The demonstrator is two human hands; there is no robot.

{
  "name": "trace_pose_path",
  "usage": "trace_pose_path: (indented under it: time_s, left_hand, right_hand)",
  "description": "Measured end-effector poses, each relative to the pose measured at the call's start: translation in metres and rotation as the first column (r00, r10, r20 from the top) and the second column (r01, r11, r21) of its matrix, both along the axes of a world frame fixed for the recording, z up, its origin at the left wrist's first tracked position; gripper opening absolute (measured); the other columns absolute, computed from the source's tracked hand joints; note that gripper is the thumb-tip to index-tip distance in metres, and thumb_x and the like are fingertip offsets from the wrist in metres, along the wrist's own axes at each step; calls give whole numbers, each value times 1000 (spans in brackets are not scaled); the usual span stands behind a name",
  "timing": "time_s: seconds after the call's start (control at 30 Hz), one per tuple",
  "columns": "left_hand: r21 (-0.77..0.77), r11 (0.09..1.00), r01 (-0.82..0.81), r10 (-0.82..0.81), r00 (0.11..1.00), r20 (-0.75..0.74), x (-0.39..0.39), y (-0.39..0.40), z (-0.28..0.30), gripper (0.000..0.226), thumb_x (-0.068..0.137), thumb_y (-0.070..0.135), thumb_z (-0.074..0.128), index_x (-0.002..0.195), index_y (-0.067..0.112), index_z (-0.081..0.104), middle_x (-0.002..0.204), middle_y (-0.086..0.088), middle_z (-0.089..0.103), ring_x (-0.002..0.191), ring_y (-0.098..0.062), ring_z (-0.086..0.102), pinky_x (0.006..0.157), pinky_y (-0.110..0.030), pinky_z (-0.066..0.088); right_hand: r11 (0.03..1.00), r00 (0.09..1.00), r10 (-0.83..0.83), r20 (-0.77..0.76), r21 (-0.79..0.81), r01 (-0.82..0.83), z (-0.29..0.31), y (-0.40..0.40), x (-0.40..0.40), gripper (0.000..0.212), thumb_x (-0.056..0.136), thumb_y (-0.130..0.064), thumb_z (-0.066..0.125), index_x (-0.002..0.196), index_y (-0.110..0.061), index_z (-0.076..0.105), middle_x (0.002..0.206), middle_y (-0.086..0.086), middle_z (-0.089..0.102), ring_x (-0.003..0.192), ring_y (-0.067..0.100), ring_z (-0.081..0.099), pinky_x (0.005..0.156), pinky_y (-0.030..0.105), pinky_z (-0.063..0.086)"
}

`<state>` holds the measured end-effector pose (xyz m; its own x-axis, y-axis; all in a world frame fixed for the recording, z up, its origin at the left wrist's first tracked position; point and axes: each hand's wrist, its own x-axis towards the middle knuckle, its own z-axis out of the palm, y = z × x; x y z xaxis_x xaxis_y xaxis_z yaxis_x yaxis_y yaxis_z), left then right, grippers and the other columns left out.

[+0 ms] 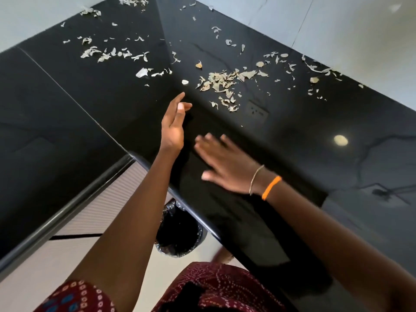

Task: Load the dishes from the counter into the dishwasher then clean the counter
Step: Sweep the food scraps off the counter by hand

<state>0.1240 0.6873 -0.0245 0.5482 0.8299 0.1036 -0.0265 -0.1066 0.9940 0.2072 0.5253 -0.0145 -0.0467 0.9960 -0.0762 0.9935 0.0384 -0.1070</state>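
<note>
A patterned maroon garment (216, 287) fills the bottom of the view, and both bare forearms reach up from it over the black counter (292, 136). The left hand (174, 124) is held on edge, fingers straight and loosely together, holding nothing. The right hand (225, 163), with an orange band (271, 188) at the wrist, lies flat and spread, blurred and also empty.

The dried leaf scraps (221, 83) lie beyond both hands, towards the counter's far edge by the wall, in a band running left to right. The thickest heap is just beyond the left fingertips, so that hand is nearer.

A bin with a black liner (180, 230) stands on the floor below the counter's near edge, probably where the scraps should go. No dishes show.
</note>
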Motion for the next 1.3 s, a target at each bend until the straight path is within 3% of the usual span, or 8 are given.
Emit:
trace_pose_path:
  time_s: [0.1, 0.37, 0.5, 0.6, 0.73, 0.97, 1.17, 1.3]
  left_hand:
    - [-9, 1000, 22, -22, 1000, 8, -2, 3, 2, 43, 92, 32, 38, 128, 10, 48, 103, -4, 58, 106, -13, 53, 102, -32, 38]
    - [-33, 999, 36, -35, 999, 15, -5, 6, 7, 53, 86, 44, 44, 126, 9, 49, 103, 0, 58, 107, -14, 51, 102, -42, 39]
    - [-99, 995, 16, -9, 997, 79, -5, 6, 9, 55, 84, 44, 45, 125, 8, 49, 104, -4, 55, 108, -12, 51, 96, -35, 41]
    - [-88, 996, -16, 26, 994, 109, -7, 8, 11, 53, 88, 38, 44, 125, 0, 49, 110, -9, 54, 107, -11, 50, 97, -28, 41]
    - [-3, 1000, 22, -22, 995, 102, -15, 5, 14, 40, 93, 26, 45, 121, -2, 50, 114, -14, 54, 108, -12, 52, 96, -25, 42]
    - [315, 938, 147, -35, 941, -335, -13, 13, 10, 39, 86, 18, 61, 123, 13, 49, 123, 0, 46, 112, -11, 46, 96, -29, 43]
    - [407, 834, 373, -26, 763, -646, 13, 33, 5, 99, 77, 57, 63, 148, 10, 12, 156, -6, 15, 146, -22, 5, 119, -35, 6]
    - [413, 784, 464, -24, 688, -726, 40, 53, 7, 123, 65, 77, 56, 149, 9, -1, 158, -7, 3, 146, -23, -7, 117, -35, -4]
  right_hand:
    - [979, 979, 202, -7, 5, -202, -9, -20, -24, 74, 90, -57, 29, 146, -10, 25, 155, 6, 23, 143, 21, 20, 116, 39, 12]
    - [908, 908, -418, -25, -49, 417, -8, 63, 101, 66, 97, -50, 20, 149, -16, 1, 159, 0, -2, 146, 15, -4, 119, 35, -1]
    - [933, 928, -356, -109, 19, 360, -4, 86, 50, 61, 98, -39, 25, 149, -13, 3, 158, 1, -2, 146, 16, -6, 117, 41, -4]
    - [984, 984, -177, -18, -16, 176, -9, 93, 7, 71, 87, -50, 2, 149, -17, 0, 158, -4, 0, 146, 12, -3, 118, 37, -2]
    - [928, 928, -371, -12, -28, 371, -11, 106, 34, 60, 95, -50, 13, 149, -26, 2, 158, -11, 0, 145, 9, -2, 118, 34, 1]
    - [559, 610, -729, -311, 244, 793, 21, 73, 51, 48, 94, -25, 45, 139, -13, 38, 146, 7, 39, 137, 25, 34, 114, 41, 22]
    - [169, 169, -977, -133, 10, 985, -6, 7, 38, 80, 91, -55, 37, 148, -7, 8, 158, 8, 3, 146, 22, -1, 119, 39, 1]
    - [81, 78, -991, -112, -26, 996, -1, 17, 66, 84, 91, -60, 28, 148, -5, 0, 158, 10, -4, 146, 23, -6, 119, 38, -2]
